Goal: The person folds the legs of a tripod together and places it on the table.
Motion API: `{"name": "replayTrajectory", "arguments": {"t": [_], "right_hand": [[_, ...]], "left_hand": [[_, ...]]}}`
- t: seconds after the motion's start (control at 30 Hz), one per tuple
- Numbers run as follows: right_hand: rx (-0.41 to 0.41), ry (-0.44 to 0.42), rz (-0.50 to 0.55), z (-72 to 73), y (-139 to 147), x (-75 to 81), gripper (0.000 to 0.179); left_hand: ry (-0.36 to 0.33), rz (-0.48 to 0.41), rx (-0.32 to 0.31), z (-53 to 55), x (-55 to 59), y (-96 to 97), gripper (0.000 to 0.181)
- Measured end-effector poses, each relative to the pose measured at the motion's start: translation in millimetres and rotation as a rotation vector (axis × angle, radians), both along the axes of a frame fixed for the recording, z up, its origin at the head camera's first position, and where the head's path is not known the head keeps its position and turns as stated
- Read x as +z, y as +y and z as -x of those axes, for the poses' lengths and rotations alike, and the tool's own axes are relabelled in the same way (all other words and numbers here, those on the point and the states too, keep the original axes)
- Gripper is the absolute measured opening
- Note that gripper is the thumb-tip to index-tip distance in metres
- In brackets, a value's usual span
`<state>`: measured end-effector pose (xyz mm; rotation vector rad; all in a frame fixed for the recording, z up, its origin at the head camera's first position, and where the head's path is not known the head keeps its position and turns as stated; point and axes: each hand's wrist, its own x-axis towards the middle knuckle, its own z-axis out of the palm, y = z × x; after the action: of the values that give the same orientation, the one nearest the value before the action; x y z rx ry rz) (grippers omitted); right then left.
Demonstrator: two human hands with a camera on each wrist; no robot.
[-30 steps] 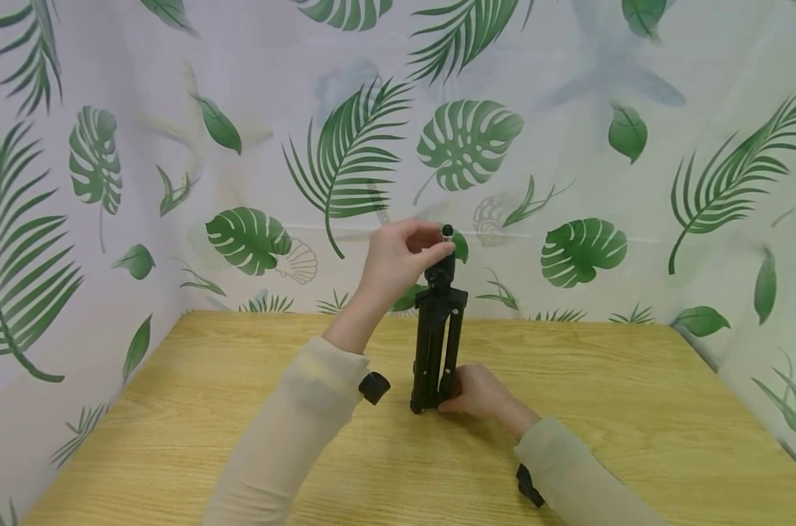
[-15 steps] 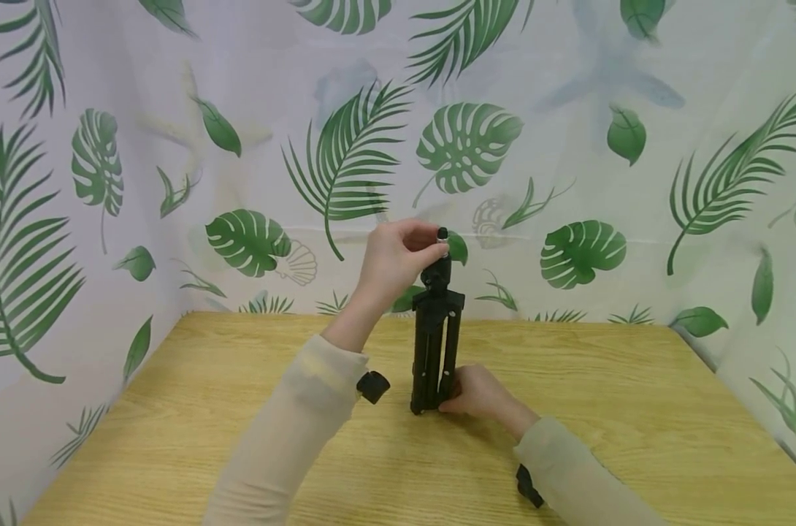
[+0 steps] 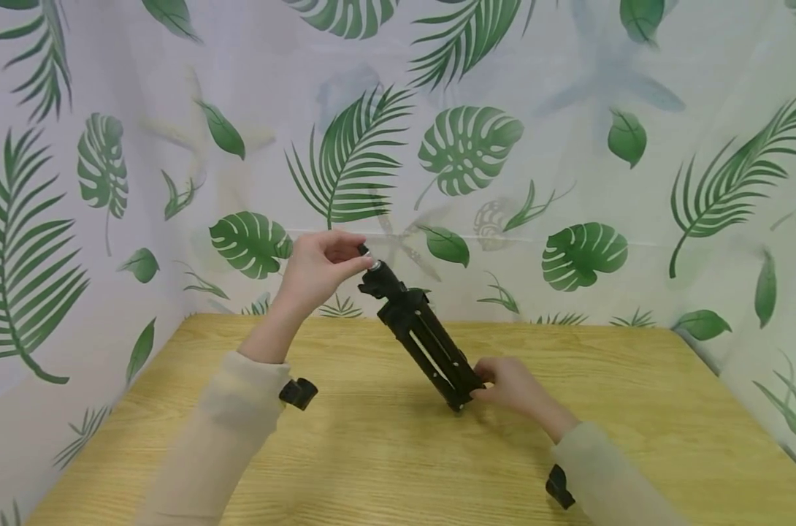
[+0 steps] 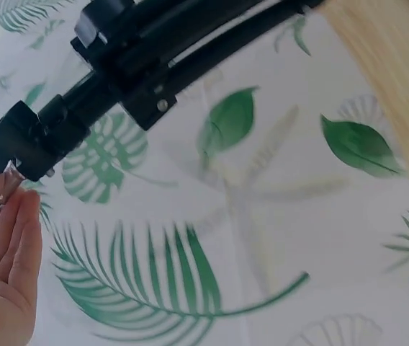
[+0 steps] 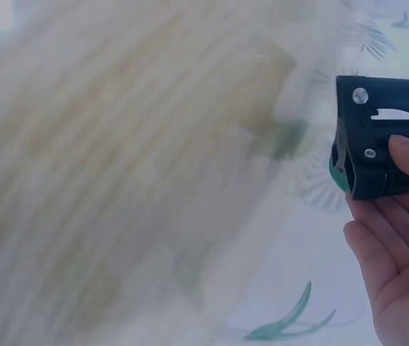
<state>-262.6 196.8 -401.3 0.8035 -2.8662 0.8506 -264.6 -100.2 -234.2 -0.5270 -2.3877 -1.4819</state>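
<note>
A black folded tripod (image 3: 431, 343) leans to the left over the table in the head view, its legs together. My left hand (image 3: 322, 267) pinches the silver tip at its top end between thumb and fingers. In the left wrist view the left hand (image 4: 3, 267) grips that small end below the tripod's head (image 4: 28, 140). At the foot end, my right hand (image 3: 513, 387) holds the legs near the table. The right wrist view has the right hand (image 5: 402, 245) with its thumb on top of the leg ends (image 5: 370, 137) and its fingers underneath.
A wood-grain table (image 3: 372, 460) spreads below both hands. Behind it hangs a white cloth (image 3: 569, 183) printed with green leaves, which also runs along both sides. Black straps with mounts (image 3: 298, 393) sit at the sleeve cuffs.
The tripod has gone from upright to tilted, its top swinging left and down with my left hand. Its foot end and my right hand have shifted slightly right.
</note>
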Motion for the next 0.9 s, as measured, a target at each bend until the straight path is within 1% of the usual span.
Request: {"name": "replayTrajectory", "arguments": {"t": [0.07,0.17,0.33,0.47,0.63,0.73,0.9], "right_hand": [[-0.007,0.011,-0.006,-0.7,5.3,3.5,0.011],[-0.021,0.015,-0.018,-1.8,11.7,7.6,0.012],[-0.037,0.010,-0.061,-3.4,18.7,13.1,0.014],[-0.042,0.014,-0.085,-3.2,23.6,15.0,0.014],[-0.078,0.012,-0.102,-1.7,29.5,15.2,0.016],[-0.100,0.014,-0.118,-0.5,31.7,15.8,0.020],[-0.114,0.025,-0.127,0.5,34.4,16.4,0.024]], "left_hand": [[-0.026,0.035,0.026,0.4,-7.6,-10.8,0.031],[-0.061,0.068,0.047,1.0,-20.1,-24.1,0.031],[-0.114,0.098,0.045,2.2,-41.5,-40.6,0.030],[-0.142,0.154,0.040,4.3,-59.7,-49.9,0.029],[-0.168,0.220,0.020,5.9,-78.2,-56.0,0.027],[-0.172,0.267,-0.003,7.3,-88.9,-59.5,0.025],[-0.126,0.390,-0.073,12.5,-109.5,-64.7,0.017]]}}
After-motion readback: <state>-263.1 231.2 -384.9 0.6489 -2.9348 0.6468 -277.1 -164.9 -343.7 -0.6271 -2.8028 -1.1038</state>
